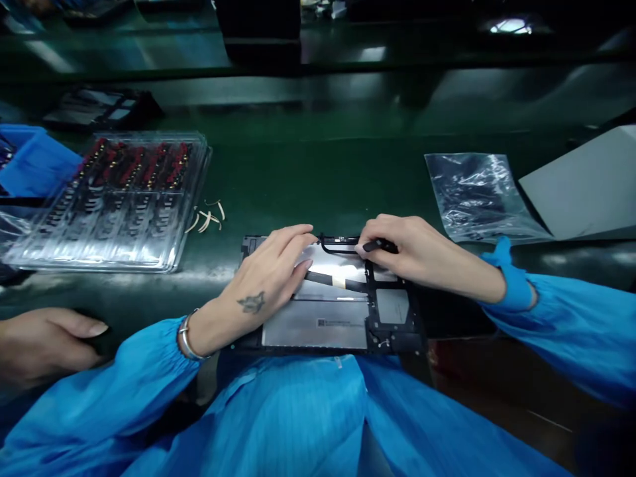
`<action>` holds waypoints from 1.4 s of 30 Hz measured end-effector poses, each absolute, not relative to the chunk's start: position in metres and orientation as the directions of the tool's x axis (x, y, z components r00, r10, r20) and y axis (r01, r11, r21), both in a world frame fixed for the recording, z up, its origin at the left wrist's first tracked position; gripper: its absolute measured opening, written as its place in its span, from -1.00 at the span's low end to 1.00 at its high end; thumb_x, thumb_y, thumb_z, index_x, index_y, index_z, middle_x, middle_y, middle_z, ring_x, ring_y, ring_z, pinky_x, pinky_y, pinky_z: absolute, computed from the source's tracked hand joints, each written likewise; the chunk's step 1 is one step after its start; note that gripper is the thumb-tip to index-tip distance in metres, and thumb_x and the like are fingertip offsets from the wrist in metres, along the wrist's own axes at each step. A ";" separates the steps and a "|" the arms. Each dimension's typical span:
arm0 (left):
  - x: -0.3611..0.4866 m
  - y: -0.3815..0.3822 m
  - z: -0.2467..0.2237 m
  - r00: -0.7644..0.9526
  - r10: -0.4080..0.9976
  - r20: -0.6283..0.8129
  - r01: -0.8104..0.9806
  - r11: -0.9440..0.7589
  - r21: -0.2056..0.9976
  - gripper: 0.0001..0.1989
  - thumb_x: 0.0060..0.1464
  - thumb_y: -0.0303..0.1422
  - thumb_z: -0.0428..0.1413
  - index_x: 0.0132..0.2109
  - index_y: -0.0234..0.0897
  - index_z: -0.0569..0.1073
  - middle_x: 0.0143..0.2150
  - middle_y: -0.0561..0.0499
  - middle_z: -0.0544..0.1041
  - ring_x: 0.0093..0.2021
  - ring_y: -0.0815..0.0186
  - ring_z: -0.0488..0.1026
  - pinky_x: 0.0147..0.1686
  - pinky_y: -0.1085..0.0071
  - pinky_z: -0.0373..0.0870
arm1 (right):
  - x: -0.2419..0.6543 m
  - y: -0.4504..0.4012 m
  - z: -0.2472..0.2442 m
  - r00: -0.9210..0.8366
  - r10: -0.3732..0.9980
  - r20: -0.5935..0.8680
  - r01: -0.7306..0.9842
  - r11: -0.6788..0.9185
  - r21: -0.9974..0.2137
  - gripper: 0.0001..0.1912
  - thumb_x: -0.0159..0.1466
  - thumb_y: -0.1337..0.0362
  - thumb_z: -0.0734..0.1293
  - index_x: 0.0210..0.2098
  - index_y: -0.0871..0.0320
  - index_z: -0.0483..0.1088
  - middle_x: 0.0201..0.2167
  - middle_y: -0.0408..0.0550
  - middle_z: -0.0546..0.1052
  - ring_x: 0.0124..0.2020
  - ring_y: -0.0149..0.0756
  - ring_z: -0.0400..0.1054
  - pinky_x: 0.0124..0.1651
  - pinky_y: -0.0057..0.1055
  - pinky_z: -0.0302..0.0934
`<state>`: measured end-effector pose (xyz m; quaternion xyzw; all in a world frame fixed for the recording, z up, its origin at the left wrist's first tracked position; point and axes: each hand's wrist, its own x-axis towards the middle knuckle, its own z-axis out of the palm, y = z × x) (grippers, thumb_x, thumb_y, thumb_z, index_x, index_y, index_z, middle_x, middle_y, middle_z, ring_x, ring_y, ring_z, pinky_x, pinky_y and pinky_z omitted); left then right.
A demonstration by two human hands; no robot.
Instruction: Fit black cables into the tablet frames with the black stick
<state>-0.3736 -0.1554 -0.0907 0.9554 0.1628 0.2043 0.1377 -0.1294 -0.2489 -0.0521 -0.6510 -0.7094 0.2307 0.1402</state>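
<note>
A tablet-like device [318, 324] lies flat at the bench's front edge, its silvery inner panel and black frame exposed. My left hand [268, 271] rests on its upper left part, fingers stretched out toward the far edge. At the far right part of the panel, my right hand [397, 245] pinches a slim black tool [380, 246]; its exact kind is unclear. A thin black curved piece [332, 249] runs left from those fingertips near the far edge. Across the panel goes a black ribbon cable [320, 278] with a pale tape patch [338, 282].
Left stands a clear plastic tray [144, 255] with red-and-black parts, beside a blue bin [40, 162]. Pale strips [205, 218] lie nearby. Another person's hand [50, 341] is at far left. To the right are a clear bag [472, 192] and a white panel [586, 189].
</note>
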 end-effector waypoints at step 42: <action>-0.368 -0.146 -0.081 0.972 -0.028 0.235 0.009 -0.987 -0.159 -0.70 0.37 -0.53 -0.16 0.07 -0.52 0.41 0.26 -0.39 0.40 0.25 -0.04 0.41 0.23 -0.03 0.40 | -0.129 -0.249 -0.057 -0.061 0.998 -0.027 0.871 0.040 -0.489 -0.83 0.30 0.27 0.31 -0.35 0.20 0.51 -0.40 -0.06 0.51 -0.41 -0.35 0.32 -0.38 -0.40 0.04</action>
